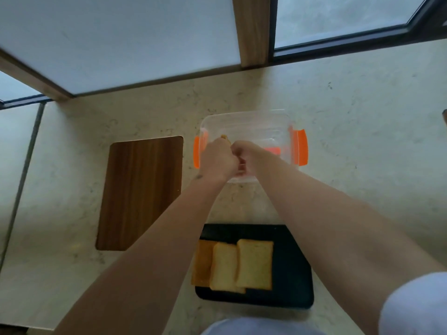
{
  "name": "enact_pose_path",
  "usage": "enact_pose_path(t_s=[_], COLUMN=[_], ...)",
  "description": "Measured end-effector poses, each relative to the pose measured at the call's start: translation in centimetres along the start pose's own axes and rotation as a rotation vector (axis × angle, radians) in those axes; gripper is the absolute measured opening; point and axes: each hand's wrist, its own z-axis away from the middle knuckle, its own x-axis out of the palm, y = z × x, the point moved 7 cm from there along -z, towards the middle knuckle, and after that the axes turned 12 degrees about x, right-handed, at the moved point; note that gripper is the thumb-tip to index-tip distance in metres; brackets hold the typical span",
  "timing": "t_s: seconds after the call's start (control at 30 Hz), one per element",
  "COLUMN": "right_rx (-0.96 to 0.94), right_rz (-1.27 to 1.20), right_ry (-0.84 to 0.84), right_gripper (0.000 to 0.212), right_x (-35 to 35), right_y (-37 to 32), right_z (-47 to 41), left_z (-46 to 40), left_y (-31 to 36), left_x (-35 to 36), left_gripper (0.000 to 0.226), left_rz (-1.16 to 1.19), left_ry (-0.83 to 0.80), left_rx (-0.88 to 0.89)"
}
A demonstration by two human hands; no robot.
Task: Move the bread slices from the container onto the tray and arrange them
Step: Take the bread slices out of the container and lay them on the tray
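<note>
Clear plastic container with orange clips (pixel 271 126) sits on the pale stone surface (pixel 362 141). Both hands reach inside: the left hand (pixel 217 160) pinches a bread slice (pixel 225 137) by its edge; the right hand (pixel 246 155) is curled, its grip unclear. Three tan bread slices (pixel 254 262) overlap on the black rectangular tray (pixel 295 274).

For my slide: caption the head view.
Both hands reach into the container; three slices overlap on the tray.
</note>
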Motion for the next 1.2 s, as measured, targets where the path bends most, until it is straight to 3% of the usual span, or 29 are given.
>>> enact_pose_path(t_s=[0.13, 0.27, 0.33, 0.5, 0.63, 0.8, 1.0, 1.1, 1.2], right_rx=[-0.003, -0.001, -0.064, -0.394, -0.542, -0.391, -0.210, -0.176, -0.194], right_rz=[-0.002, -0.025, -0.075, -0.141, -0.068, 0.092, 0.193, 0.227, 0.224], right_ry=[0.001, 0.030, 0.048, 0.084, 0.093, 0.220, 0.387, 0.419, 0.440], right_gripper=[0.024, 0.012, 0.001, 0.036, 0.036, 0.025, 0.022, 0.037, 0.045], right_x=[-0.2, -1.3, -2.2, -4.9, -7.5, -9.9, -10.7, -11.1, -11.6], right_y=[0.0, 0.0, -0.7, -1.5, 3.5, 14.8, 25.0, 26.8, 26.8], right_z=[-0.4, -0.4, 0.6, 7.5, 14.1, 14.3, 11.0, 10.2, 10.2], left_z=[-0.5, -0.8, -0.6, 3.4, 9.5, 17.3, 21.8, 22.5, 22.2], left_y=[0.6, 0.4, 0.4, 1.3, 2.4, 2.0, -1.2, -1.9, -1.5], left_x=[0.9, 0.4, -0.9, -5.8, -5.0, 3.4, 13.9, 16.5, 16.4], left_gripper=[0.019, 0.017, 0.014, 0.030, 0.030, 0.025, 0.026, 0.022, 0.021], left_rz=[-0.170, -0.153, -0.046, 0.532, 0.856, 0.886, 0.767, 0.729, 0.631], left_ry=[-0.019, -0.027, 0.008, 0.098, 0.002, -0.256, -0.410, -0.432, -0.341], left_rx=[0.040, 0.032, 0.018, 0.059, 0.080, -0.001, -0.152, -0.173, -0.123])
